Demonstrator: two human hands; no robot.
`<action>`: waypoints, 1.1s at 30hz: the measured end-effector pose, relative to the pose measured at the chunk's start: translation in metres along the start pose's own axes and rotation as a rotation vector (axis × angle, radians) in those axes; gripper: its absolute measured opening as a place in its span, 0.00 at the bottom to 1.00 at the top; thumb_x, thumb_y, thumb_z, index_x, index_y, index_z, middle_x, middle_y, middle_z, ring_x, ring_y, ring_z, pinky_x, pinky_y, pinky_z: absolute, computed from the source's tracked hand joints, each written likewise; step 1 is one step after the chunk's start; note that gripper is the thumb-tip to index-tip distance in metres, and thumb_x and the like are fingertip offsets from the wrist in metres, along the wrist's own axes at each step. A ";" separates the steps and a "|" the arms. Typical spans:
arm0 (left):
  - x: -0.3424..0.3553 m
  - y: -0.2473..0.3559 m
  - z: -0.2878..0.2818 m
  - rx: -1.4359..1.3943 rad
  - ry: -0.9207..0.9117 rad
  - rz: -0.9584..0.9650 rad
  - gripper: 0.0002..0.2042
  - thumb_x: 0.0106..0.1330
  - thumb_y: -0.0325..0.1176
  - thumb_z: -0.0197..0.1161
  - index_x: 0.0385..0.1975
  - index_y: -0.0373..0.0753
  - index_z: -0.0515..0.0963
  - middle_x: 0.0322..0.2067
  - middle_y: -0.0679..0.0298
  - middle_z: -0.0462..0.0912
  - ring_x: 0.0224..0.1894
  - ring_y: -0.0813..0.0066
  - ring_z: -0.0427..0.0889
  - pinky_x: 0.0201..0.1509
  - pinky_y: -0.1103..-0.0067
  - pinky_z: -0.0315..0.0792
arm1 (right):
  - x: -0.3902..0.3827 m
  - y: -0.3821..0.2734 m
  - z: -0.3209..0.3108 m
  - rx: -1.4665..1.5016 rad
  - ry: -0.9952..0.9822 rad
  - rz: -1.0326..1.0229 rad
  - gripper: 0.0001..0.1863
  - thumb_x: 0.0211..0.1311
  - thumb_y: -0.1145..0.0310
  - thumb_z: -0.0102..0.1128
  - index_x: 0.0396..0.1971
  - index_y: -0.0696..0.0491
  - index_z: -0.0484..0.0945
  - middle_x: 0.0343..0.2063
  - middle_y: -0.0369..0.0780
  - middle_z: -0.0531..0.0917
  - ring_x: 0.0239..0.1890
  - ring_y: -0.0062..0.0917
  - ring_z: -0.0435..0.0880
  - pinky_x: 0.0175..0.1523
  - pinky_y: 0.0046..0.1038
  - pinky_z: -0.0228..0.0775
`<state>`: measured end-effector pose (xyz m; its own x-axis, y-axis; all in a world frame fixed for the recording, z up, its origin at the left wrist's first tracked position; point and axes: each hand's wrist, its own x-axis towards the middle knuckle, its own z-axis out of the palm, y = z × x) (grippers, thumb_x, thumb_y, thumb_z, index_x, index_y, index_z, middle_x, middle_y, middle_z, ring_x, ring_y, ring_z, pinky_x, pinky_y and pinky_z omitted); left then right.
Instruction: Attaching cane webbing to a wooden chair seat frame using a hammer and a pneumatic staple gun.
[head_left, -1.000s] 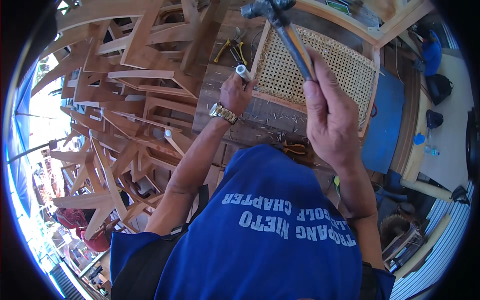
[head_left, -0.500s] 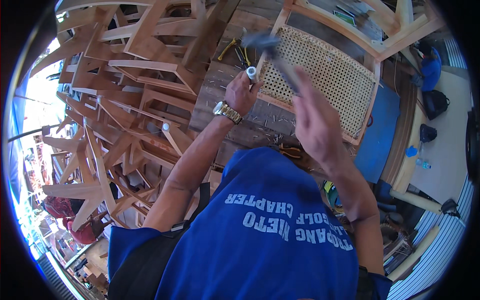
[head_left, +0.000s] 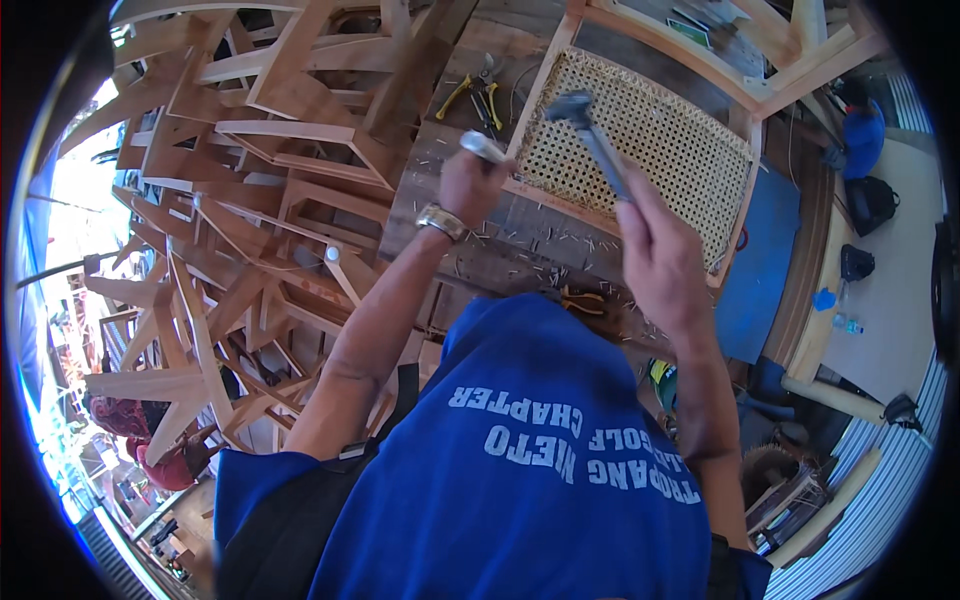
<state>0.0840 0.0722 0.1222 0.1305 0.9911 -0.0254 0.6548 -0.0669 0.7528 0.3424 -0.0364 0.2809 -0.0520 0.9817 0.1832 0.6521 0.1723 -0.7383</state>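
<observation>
My left hand (head_left: 472,190) is closed around a short white-and-silver cylinder (head_left: 484,147), a tool whose lower end is hidden. It is beside the left front corner of a wooden chair frame (head_left: 560,203). Woven cane (head_left: 660,135) fills this frame. My right hand (head_left: 664,250) grips a hammer (head_left: 603,155) by its handle. The hammer's head hangs above the cane's left part, apart from the cylinder. Small pale peg-like bits (head_left: 535,237) lie scattered over the wooden work surface (head_left: 425,215) near my left hand.
Yellow-and-black hand tools (head_left: 484,100) lie beyond my left hand, and orange-handled pliers (head_left: 585,302) near my body. Bare wooden chair frames (head_left: 300,150) are piled on the left. A blue sheet (head_left: 765,260) lies right of the cane. Another person (head_left: 862,135) is at far right.
My left hand has shifted slightly left, and its cylinder now leans over. My right hand has moved right and nearer to me, bringing the hammer's head away from the left hand.
</observation>
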 end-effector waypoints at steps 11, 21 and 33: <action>-0.024 -0.084 -0.051 -0.767 0.097 -0.593 0.19 0.72 0.46 0.68 0.38 0.33 0.77 0.27 0.62 0.82 0.26 0.67 0.82 0.35 0.68 0.82 | -0.137 0.038 -0.042 0.274 0.277 0.820 0.25 0.84 0.66 0.51 0.75 0.53 0.68 0.22 0.26 0.67 0.22 0.08 0.63 0.26 0.18 0.55; -0.009 -0.049 0.040 0.097 0.086 -0.215 0.18 0.65 0.48 0.72 0.38 0.37 0.84 0.24 0.53 0.83 0.25 0.57 0.81 0.32 0.63 0.75 | -0.145 0.025 0.005 0.244 0.120 0.850 0.25 0.82 0.66 0.53 0.74 0.51 0.71 0.24 0.29 0.74 0.23 0.12 0.68 0.28 0.20 0.60; -0.014 -0.037 0.037 0.075 0.046 -0.076 0.23 0.61 0.53 0.78 0.43 0.39 0.87 0.26 0.55 0.85 0.28 0.67 0.83 0.36 0.66 0.76 | -0.129 0.027 0.010 0.130 -0.012 0.775 0.22 0.80 0.67 0.56 0.70 0.51 0.76 0.25 0.34 0.77 0.25 0.15 0.72 0.31 0.23 0.65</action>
<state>0.0855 0.0567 0.0699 0.0454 0.9978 -0.0489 0.7154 0.0017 0.6987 0.3588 -0.1575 0.2311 0.3731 0.8266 -0.4214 0.4120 -0.5545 -0.7230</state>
